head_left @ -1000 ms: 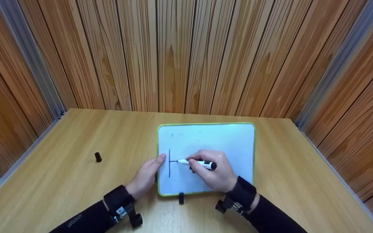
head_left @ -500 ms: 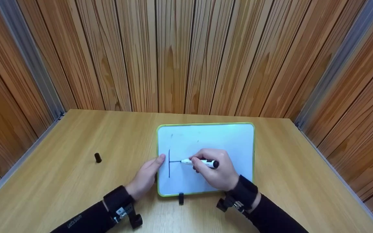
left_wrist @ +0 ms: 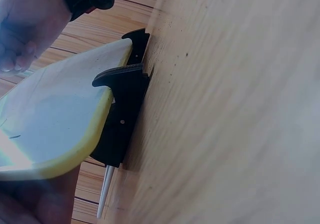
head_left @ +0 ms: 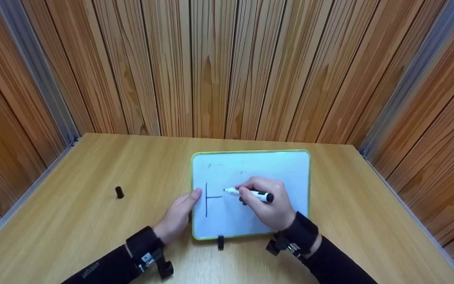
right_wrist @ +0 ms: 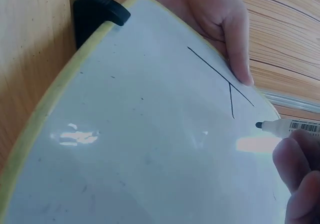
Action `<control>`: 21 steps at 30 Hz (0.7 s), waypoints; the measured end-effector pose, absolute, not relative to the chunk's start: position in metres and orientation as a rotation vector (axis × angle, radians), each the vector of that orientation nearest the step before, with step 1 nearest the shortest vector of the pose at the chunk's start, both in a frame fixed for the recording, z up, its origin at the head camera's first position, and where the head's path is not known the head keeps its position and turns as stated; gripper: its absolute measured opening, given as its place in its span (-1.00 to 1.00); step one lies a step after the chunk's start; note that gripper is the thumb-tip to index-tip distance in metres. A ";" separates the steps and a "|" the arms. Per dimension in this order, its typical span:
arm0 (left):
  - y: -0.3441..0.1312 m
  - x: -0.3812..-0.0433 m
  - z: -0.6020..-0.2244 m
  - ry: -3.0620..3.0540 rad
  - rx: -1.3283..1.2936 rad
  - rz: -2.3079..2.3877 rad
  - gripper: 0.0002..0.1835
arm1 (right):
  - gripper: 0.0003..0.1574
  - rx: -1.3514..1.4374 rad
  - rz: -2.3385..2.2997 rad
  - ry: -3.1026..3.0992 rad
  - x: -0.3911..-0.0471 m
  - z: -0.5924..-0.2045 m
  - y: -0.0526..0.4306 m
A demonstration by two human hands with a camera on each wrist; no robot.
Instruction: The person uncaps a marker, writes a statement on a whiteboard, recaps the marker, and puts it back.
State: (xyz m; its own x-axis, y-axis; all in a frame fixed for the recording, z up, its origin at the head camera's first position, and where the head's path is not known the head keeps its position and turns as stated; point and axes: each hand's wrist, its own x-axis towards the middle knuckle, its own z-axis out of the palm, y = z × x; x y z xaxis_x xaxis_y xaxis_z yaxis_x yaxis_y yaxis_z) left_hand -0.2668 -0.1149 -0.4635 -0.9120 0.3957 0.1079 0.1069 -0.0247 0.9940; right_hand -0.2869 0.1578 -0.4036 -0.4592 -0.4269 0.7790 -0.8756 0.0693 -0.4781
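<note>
Head view: the right hand (head_left: 268, 205) pinched the white marker (head_left: 261, 195) between thumb and fingers, its dark tip (right_wrist: 258, 125) near the free end of the short black stroke (head_left: 214, 197) on the whiteboard (head_left: 231, 215). The left hand (head_left: 176, 215) gripped the whiteboard's left edge, thumb on the writing face. Black supports (left_wrist: 119, 103) held the whiteboard tilted on the table (head_left: 148, 165); a small black cylinder (head_left: 119, 192) rested to the whiteboard's left.

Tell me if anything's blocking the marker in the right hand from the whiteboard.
Nothing visible stands between the marker and the whiteboard. The right hand points the marker's tip at the surface beside the drawn lines; the left hand holds the whiteboard's left edge, out of the way.
</note>
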 end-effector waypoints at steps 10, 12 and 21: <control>-0.114 -0.267 -0.462 2.026 0.555 2.036 -0.23 | -0.75 1.277 1.355 -1.909 -0.288 -0.404 0.159; -0.114 -0.267 -0.463 2.030 0.556 2.039 -0.24 | -0.74 1.273 1.373 -1.905 -0.289 -0.404 0.159; -0.113 -0.266 -0.463 2.022 0.566 2.063 -0.25 | -0.74 1.263 1.407 -1.914 -0.290 -0.407 0.158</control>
